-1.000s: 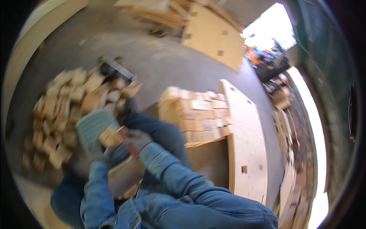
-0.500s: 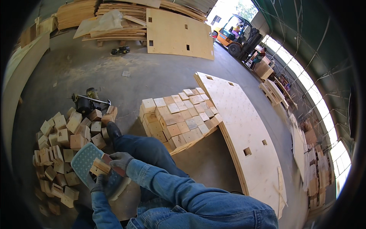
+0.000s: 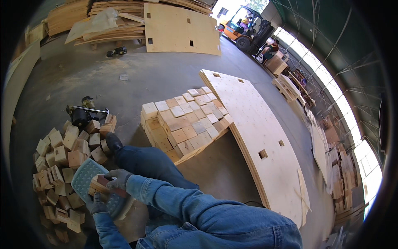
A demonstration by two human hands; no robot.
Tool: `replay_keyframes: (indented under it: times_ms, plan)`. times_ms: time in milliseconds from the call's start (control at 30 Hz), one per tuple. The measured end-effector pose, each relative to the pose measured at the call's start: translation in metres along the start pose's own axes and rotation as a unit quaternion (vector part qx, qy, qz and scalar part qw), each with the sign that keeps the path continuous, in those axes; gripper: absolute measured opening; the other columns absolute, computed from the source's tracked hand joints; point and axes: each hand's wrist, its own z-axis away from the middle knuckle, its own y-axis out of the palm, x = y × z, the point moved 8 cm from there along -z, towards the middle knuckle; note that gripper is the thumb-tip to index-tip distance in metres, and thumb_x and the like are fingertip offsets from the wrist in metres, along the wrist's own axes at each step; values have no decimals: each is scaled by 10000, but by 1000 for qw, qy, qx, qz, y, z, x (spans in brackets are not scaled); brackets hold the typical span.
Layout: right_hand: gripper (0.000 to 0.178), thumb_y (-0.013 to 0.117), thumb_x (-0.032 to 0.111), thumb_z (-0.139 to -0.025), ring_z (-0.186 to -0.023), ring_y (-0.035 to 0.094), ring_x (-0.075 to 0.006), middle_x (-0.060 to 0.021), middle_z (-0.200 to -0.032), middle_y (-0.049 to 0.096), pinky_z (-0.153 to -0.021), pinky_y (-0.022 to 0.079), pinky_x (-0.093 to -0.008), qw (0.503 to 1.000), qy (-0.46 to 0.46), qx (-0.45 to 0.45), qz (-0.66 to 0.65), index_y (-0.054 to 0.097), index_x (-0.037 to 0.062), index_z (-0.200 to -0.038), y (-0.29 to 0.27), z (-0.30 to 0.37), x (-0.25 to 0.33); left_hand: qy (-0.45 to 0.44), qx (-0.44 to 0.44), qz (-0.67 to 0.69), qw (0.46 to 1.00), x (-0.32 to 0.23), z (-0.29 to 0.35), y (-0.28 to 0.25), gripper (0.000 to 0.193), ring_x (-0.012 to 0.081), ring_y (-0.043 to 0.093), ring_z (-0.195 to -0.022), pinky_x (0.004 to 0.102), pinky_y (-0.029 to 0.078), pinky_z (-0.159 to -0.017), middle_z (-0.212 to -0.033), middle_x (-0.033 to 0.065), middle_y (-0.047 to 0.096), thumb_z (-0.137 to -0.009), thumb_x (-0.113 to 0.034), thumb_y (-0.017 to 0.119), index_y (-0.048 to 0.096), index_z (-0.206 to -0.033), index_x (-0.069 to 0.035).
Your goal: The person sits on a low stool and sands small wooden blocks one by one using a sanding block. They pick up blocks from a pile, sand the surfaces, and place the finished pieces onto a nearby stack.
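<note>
My left hand (image 3: 97,204), in a grey glove, is closed around a pale wooden block (image 3: 94,189) above a light blue plastic stool (image 3: 85,172) with a patterned top. My right hand (image 3: 119,179), also gloved, grips a flat reddish-brown piece that looks like sandpaper (image 3: 120,192). That piece lies across the block's upper end. The glove hides part of it. A heap of loose wooden blocks (image 3: 54,176) lies on the floor at the left, right beside the stool.
Stacked wooden blocks (image 3: 182,122) stand in rows ahead of my leg. Next to them lies a long plywood panel (image 3: 257,128) with square holes. A black power tool (image 3: 83,114) rests behind the heap. A forklift (image 3: 244,31) with a person aboard is at the far back.
My right hand has slid the reddish-brown piece left onto the block, so it covers more of the block's end. The whole view has shifted slightly.
</note>
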Motion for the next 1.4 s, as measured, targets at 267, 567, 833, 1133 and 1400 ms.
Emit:
replay_keyframes:
  times_ms: [267,567,833,1133,1400]
  plan:
    - [602,845,264,-850,-1187,706,-325,-173,-1293,733,-1039,530,-383,995,-62,-60,58,683,125,-1413,2,2,-10,126,-45,-108,985,-55,24,4,646,270,621,-1268,394,517,-1085,-1435,136,616,-899,35,786,531,-1490,-23]
    - [588,846,294,-832,-1198,706,-321,-169,-1299,732,-1055,534,-388,989,78,-31,119,708,155,-1386,-3,34,-14,93,-23,-132,987,-62,41,42,832,268,623,-1272,401,519,-1107,-1446,139,616,-818,-7,885,472,-1538,-47]
    - [613,829,325,-781,-1227,680,-340,-152,-1327,713,-1090,522,-421,971,10,57,232,719,205,-1372,28,34,-23,83,0,-233,969,-66,38,53,1023,280,535,-1387,410,438,-1191,-1558,174,528,-715,-10,932,414,-1595,-64]
    - [499,819,284,-780,-1169,700,-355,-150,-1235,733,-1032,544,-432,983,-16,51,174,761,158,-1259,18,53,-11,49,-16,-152,987,-55,29,50,1131,306,483,-1443,422,426,-1201,-1613,177,471,-691,46,918,325,-1646,-80]
    - [569,861,276,-779,-1219,686,-338,-151,-1307,714,-1081,529,-422,991,8,36,126,742,117,-1312,12,56,-12,39,2,-145,989,-24,-11,28,1286,326,448,-1475,460,406,-1232,-1679,192,371,-612,104,932,235,-1675,-88]
